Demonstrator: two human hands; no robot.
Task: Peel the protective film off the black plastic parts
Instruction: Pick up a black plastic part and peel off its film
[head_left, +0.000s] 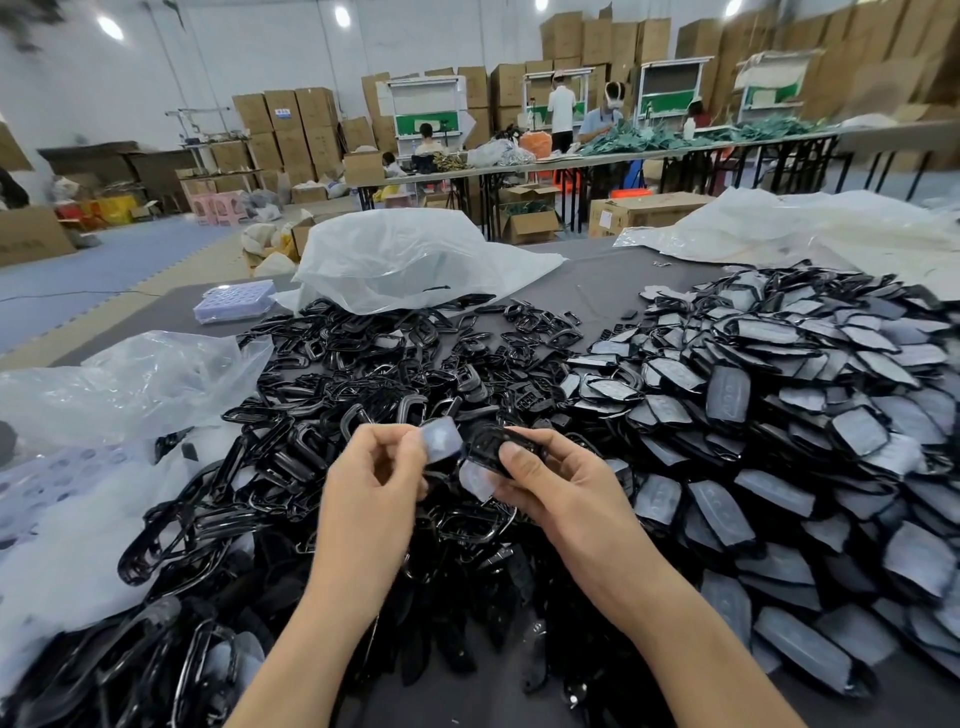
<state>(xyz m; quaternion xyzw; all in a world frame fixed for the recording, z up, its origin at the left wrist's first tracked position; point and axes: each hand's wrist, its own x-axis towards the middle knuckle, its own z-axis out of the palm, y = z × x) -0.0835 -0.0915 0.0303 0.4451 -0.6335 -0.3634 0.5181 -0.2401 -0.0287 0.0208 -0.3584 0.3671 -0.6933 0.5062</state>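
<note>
- Writing: a blue label on a stacked carton (283, 111), far behind the held part, and dark print on a carton (608, 218) on the floor behind it, are both too small to read. No brand shows on the parts themselves.
- The held black part (493, 444) is glossy, dark and rounded, with moulded ridges on its face. It is up in front of the person, above the heaps on the grey table (597, 286).
- The film (441, 441) is a pale, bluish, translucent sheet, lifted off the part's left end. A second pale flap hangs just below the part.
- The left hand (371, 467) pinches the film between thumb and curled fingers, just left of the part.
- The right hand (550, 478) grips the part, with the thumb on its top face and the fingers underneath.
- Right of the part lies a heap of film-covered parts (779, 415), grey-white faces in black rims.
- Behind and left of it lies a heap of bare black frames (363, 374).
- Farther behind the part are a clear plastic bag (415, 260) and a blue tray (234, 300).
</note>
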